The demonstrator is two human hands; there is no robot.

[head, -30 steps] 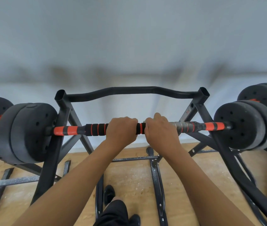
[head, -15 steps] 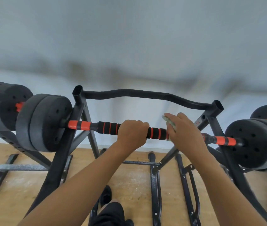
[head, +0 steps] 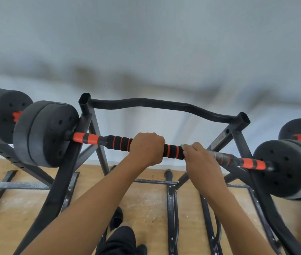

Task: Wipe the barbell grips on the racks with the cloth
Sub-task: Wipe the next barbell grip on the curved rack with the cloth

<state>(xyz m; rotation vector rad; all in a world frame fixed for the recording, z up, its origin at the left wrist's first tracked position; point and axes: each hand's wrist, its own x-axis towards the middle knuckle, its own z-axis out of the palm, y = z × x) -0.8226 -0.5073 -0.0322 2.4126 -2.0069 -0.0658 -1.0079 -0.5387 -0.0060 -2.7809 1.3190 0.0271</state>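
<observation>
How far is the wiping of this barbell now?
Nothing shows as finished; wiped foam looks no different. In hand: the left hand steadies the barbell on the rack, and the right hand presses the cloth on the bar beside the striped foam. Left: seemingly the rest of the foam, and the neighbouring barbells.

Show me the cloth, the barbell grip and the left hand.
cloth (head: pixel 186 145), head view, pale edge above right hand
barbell grip (head: pixel 172 151), head view, striped foam between hands
left hand (head: pixel 147 149), head view, knuckles

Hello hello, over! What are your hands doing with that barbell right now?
Left hand clamped on the foam grip. Right hand pressing the cloth onto the bar beside it. Rack holds the barbell; nothing blocking.
</observation>
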